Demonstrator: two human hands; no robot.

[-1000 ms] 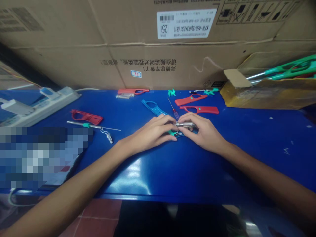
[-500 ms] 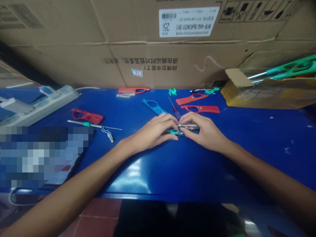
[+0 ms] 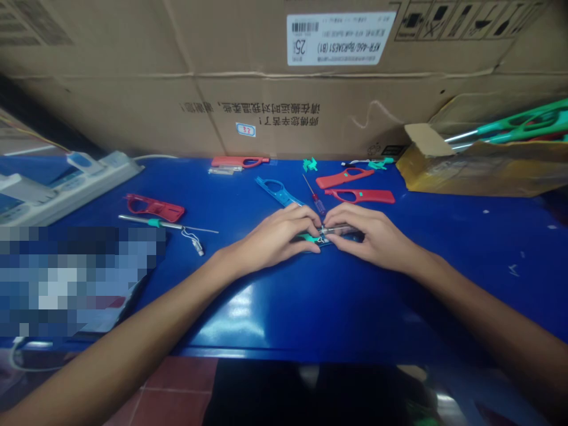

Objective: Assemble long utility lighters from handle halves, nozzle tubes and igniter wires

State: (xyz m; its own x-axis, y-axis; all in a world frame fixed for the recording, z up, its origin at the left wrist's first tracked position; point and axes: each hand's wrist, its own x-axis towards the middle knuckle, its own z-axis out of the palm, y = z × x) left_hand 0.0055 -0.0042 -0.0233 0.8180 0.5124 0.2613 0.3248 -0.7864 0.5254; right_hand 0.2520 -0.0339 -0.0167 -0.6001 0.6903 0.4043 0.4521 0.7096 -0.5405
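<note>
Both hands meet at the middle of the blue table [image 3: 310, 307]. My left hand [image 3: 275, 239] lies with its fingers curled over a blue lighter shell [image 3: 277, 192] and a small green part [image 3: 310, 238], pressing them down. My right hand [image 3: 370, 236] pinches a thin metal tube [image 3: 336, 228] that lies across the shell, fingertips nearly touching those of the left. A small red-handled screwdriver [image 3: 314, 196] lies just behind the fingers.
Two red shells [image 3: 357, 186] lie behind my right hand, another red shell [image 3: 155, 207] and a metal rod with a green collar [image 3: 155, 222] at the left. A power strip [image 3: 66, 183] sits far left. Cardboard boxes [image 3: 275, 100] wall the back; an open box [image 3: 479, 160] holds green lighters.
My right hand has slid slightly down and closed in on the tube. The left hand has hardly moved.
</note>
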